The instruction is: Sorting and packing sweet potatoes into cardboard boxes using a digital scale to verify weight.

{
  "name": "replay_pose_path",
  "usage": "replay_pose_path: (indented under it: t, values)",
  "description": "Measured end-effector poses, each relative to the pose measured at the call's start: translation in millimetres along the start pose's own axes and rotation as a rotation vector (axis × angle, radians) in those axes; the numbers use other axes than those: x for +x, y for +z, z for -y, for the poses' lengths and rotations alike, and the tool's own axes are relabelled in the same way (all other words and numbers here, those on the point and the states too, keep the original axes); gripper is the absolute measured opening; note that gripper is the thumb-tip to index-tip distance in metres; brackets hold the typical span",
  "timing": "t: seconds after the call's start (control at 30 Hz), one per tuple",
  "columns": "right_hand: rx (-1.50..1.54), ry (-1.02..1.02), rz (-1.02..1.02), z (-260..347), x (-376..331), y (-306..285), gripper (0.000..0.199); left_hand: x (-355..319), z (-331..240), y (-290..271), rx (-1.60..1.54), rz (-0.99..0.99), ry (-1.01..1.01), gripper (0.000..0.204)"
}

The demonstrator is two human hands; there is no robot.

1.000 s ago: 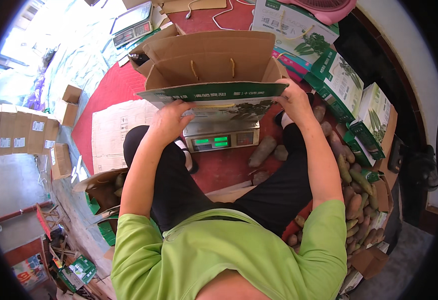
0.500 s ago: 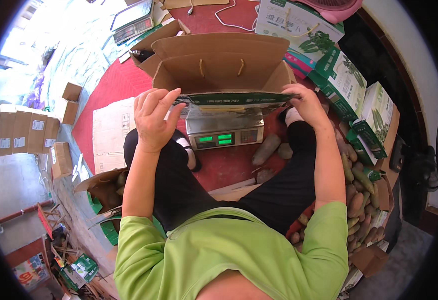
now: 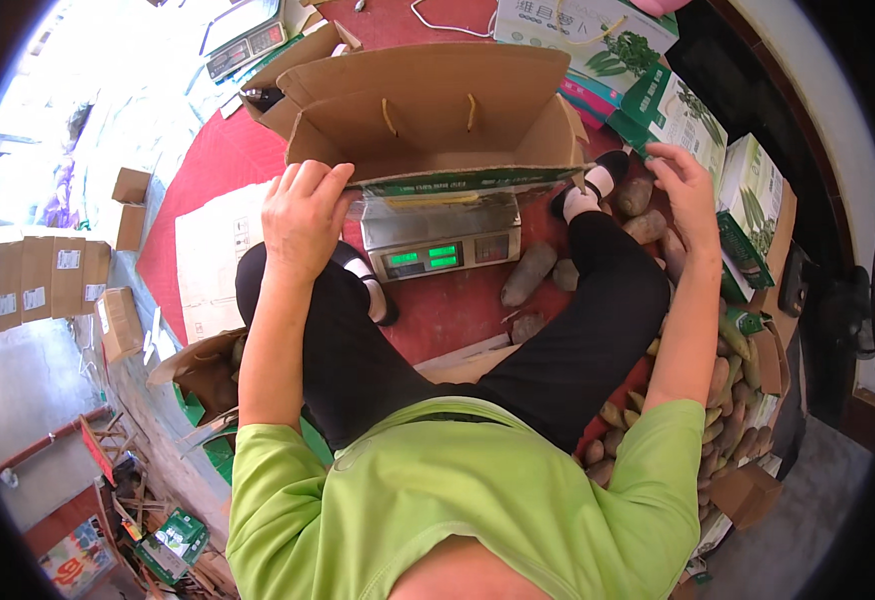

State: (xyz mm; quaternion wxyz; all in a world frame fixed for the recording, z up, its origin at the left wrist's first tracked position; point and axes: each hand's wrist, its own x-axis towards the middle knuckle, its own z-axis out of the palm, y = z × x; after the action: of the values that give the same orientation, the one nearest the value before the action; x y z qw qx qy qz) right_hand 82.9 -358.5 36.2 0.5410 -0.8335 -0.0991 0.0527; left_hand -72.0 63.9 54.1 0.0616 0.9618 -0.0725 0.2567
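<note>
An open cardboard carton [image 3: 428,120] with two cord handles on its far inner wall stands on a digital scale [image 3: 448,252] between my legs. My left hand [image 3: 303,215] is closed on the carton's near left corner, thumb toward the rim. Out to the right, apart from the carton, is my right hand [image 3: 686,195], fingers spread and lightly curled with nothing in them. It is nearest to a green-and-white carton [image 3: 678,110] and some long, earthy root vegetables [image 3: 635,197]. Another such root [image 3: 529,275] lies beside the scale.
Many similar roots [image 3: 723,400] are heaped at my right. A second scale [image 3: 245,40] stands at the far left behind another open carton [image 3: 293,75]. Flattened cardboard [image 3: 213,260] lies left of my leg. A white cable [image 3: 448,28] runs across the red mat.
My right hand has let go of the carton's near right corner and moved right, toward the green-and-white cartons. My left hand stays at the left corner. The whole view has shifted slightly.
</note>
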Motion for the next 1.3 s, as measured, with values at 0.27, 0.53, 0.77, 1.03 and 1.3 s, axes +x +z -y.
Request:
replay_pose_path:
  t: [0.27, 0.53, 0.77, 1.03, 1.3]
  values:
    - [-0.188, 0.153, -0.169, -185, -113, -34, 0.019, 1, -3, 2, -0.002, -0.011, 0.021, 0.017]
    - [-0.079, 0.676, -0.127, -360, -330, 59, 0.02, 8, -12, 8, -0.019, 0.007, -0.017, 0.015]
    - [-0.235, 0.899, 0.11, -377, -402, 142, 0.021, 6, -10, 3, -0.005, 0.058, -0.072, 0.015]
    - [-0.204, 0.995, 0.028, -351, -368, 140, 0.029, -1, -9, 11, 0.005, 0.084, -0.123, 0.031]
    - [-0.416, 0.945, -0.311, -326, -302, 93, 0.045, 2, -9, 19, -0.01, 0.066, -0.1, 0.031]
